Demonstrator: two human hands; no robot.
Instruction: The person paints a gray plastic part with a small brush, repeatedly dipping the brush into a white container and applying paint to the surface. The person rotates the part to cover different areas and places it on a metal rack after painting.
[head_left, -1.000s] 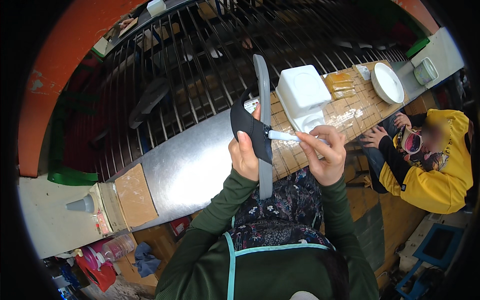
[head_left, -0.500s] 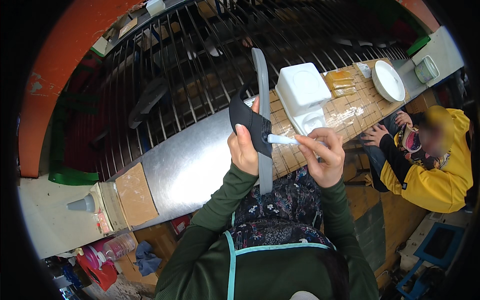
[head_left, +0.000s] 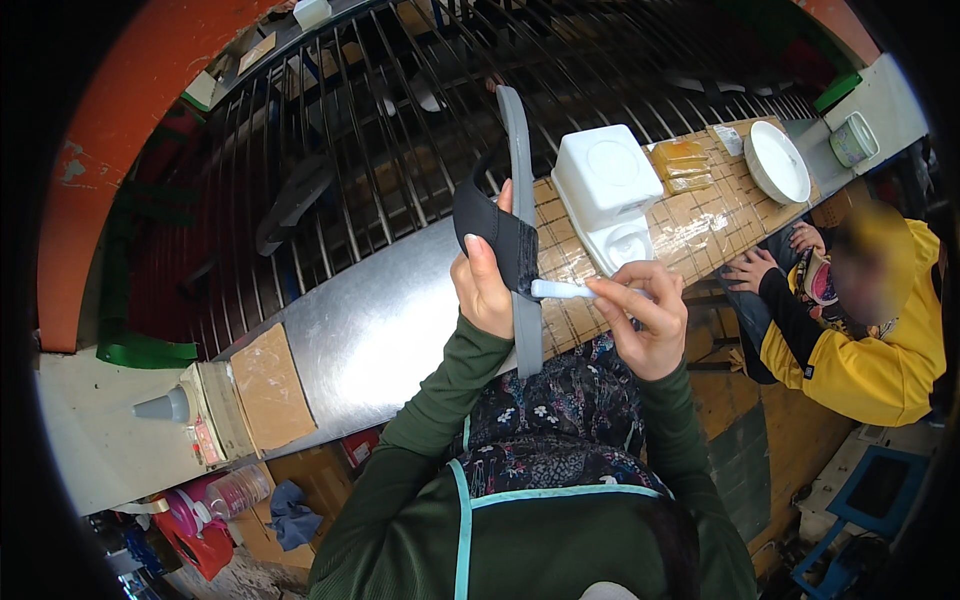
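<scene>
Head view: left hand [head_left: 485, 285] grips a grey sandal [head_left: 520, 215] held on edge, sole running near-to-far, fingers closed round its dark strap [head_left: 490, 235] and the sole's left side, thumb up along the strap. Right hand [head_left: 645, 315] just right of it, fingers pinched shut on a small white applicator [head_left: 560, 290] whose tip touches the sandal where strap meets sole. Sandal sits above a steel counter [head_left: 370, 340], between both hands, near the chest. Far right of the sandal: white square container [head_left: 605, 180] on a taped yellowish mat [head_left: 690, 215], with a white bowl [head_left: 778, 160] and a small pale tub [head_left: 852, 140] farther right. Metal bar rack [head_left: 350, 150] behind the counter. Another person in a yellow jacket [head_left: 865, 340] crouches at right, well apart. Versus half a second ago: grip on sandal unchanged, applicator tip has shifted slightly nearer along the strap edge, right hand a touch lower; the rest has not moved.
</scene>
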